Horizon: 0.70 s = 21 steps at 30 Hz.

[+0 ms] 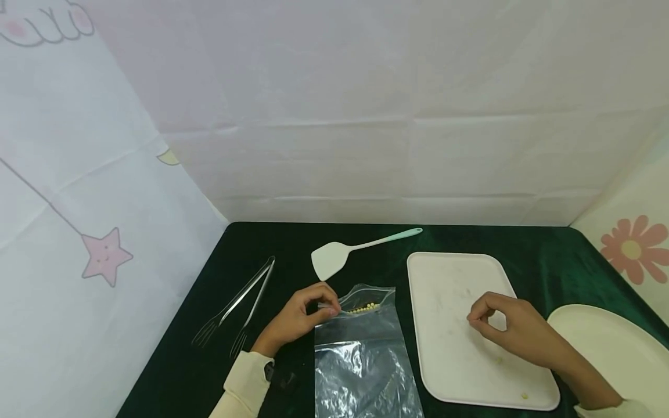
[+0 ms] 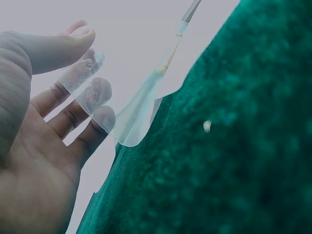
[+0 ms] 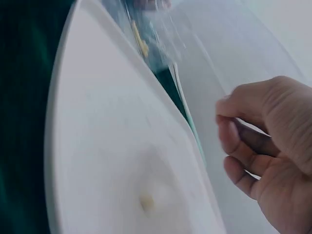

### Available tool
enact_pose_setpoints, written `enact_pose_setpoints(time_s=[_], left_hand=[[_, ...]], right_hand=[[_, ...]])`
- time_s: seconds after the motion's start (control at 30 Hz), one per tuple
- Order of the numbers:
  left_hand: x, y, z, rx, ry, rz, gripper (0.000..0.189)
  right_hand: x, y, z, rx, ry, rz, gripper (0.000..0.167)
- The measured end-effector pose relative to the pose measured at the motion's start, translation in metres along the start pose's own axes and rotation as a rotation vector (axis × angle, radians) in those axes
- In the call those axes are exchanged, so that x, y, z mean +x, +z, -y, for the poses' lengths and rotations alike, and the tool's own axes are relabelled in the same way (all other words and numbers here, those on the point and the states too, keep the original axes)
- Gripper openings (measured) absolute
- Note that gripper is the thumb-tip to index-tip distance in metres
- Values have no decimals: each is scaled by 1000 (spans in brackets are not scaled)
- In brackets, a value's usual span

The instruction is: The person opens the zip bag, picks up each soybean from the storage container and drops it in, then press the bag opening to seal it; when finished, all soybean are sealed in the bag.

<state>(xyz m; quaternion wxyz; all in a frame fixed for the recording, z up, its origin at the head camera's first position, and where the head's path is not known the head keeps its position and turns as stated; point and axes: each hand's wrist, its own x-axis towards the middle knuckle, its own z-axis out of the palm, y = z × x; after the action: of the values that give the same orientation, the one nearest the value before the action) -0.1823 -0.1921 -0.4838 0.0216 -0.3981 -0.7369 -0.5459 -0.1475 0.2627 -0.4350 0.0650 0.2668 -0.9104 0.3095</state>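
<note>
A clear zip-top plastic bag [image 1: 360, 377] lies on the dark green cloth, its mouth parted at the far end. Small yellow kernels [image 1: 364, 308] show inside near the opening. My left hand [image 1: 300, 318] pinches the left edge of the bag's mouth; in the left wrist view its fingers lie behind the clear plastic [image 2: 92, 95]. Above the white tray [image 1: 455, 371] my right hand [image 1: 514, 328] is held with thumb and index fingertips together. Nothing shows between them. One yellow kernel [image 1: 525, 396] lies by the tray's near edge; a blurred one [image 3: 147, 202] appears in the right wrist view.
Metal tongs [image 1: 256, 290] lie left of the bag. A white spatula [image 1: 334, 258] with a pale green handle is behind it. At the right, a cream oval plate [image 1: 601, 325] sits partly under the right forearm. One pale kernel [image 2: 207, 126] rests on the green cloth.
</note>
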Motion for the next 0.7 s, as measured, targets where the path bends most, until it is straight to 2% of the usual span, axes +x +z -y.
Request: enact_pose_setpoints(time_s=[0.17,0.4,0.57,0.7], left_hand=[[-1,-1,4,-5,13,-2,23],[-3,-1,4,4,16,2,23],[-2,0,3,-1,14,5,24],[-1,0,2,-2,22,4,25]], right_hand=[[16,17,14,178,69,-10,6],[40,37,36,488,28,11,4],[53,48,50,585,55,8,6],[62,56,58,641,47,5,7]])
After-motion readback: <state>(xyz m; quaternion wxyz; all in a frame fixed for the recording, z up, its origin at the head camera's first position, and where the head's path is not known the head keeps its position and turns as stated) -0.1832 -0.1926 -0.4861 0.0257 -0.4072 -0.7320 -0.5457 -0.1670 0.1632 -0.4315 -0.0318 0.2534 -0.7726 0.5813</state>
